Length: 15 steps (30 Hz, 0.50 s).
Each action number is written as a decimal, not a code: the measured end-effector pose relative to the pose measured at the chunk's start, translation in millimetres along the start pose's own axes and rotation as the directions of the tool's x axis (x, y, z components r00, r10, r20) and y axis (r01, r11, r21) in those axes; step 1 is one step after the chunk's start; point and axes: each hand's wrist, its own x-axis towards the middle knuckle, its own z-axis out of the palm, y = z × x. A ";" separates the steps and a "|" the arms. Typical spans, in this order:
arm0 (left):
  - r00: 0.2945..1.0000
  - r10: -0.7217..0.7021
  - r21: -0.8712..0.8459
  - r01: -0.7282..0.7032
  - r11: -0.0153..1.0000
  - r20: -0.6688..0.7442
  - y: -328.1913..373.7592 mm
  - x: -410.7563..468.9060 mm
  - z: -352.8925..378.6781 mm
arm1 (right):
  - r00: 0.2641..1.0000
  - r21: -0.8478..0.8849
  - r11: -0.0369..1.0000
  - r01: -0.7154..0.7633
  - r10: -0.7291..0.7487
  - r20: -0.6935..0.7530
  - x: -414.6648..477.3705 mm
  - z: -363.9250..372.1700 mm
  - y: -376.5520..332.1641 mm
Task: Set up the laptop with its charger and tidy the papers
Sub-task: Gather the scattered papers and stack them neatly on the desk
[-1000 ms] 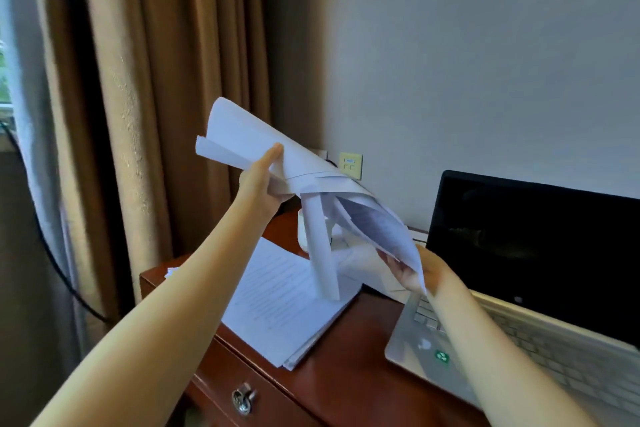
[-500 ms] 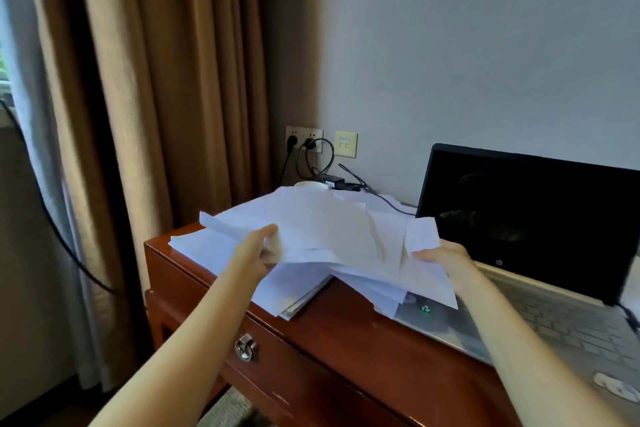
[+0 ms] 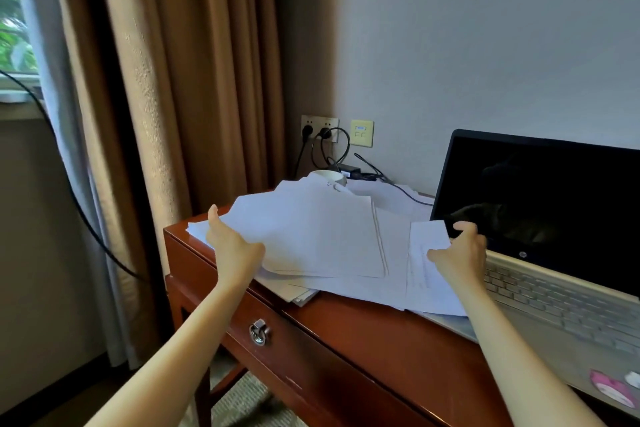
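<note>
1. Take the open silver laptop with the dark screen (image 3: 540, 204), set on the reddish-brown wooden desk (image 3: 346, 329), as the reference for every position below.
2. Find the loose, fanned stack of white paper sheets (image 3: 311, 236) directly left of the laptop, edges uneven, with one printed white sheet (image 3: 427, 274) overlapping the laptop's front-left corner.
3. Note the left hand (image 3: 235, 246) at the stack edge farthest from the laptop: thumb laid on top, other fingers hidden beneath, apparently pinching the upper bundle.
4. Note the right hand (image 3: 462, 253) against the laptop's left edge: fingers curled, pinching the top of the printed white sheet.
5. Trace the thin black charger cable (image 3: 405, 192) from behind the laptop's left side to the black power brick (image 3: 349, 170) and the wall socket (image 3: 320, 128), behind and left of the laptop. Cannot tell whether plugged into the laptop.
6. Judge the step in hand as gathering the papers.
7. Next: draw both edges together, lift the sheet off the laptop, tap square, and set down left of the laptop, clear of the cable.
</note>
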 end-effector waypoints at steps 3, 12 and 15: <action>1.000 -0.005 -0.080 0.003 0.997 -0.030 -1.0 -1.0 -3.3 | 0.995 -0.016 0.995 0.095 -0.095 0.006 -5.2 -0.3 -7.2; 0.966 -0.064 -0.003 0.067 0.998 0.249 -18.8 10.8 -2.4 | 0.922 0.379 0.867 -0.322 0.197 0.333 -13.3 8.9 -19.7; 0.962 -0.105 0.107 0.081 0.991 0.251 -18.9 9.1 1.8 | 0.890 0.475 0.771 -0.424 0.259 0.375 -13.8 -1.2 -22.7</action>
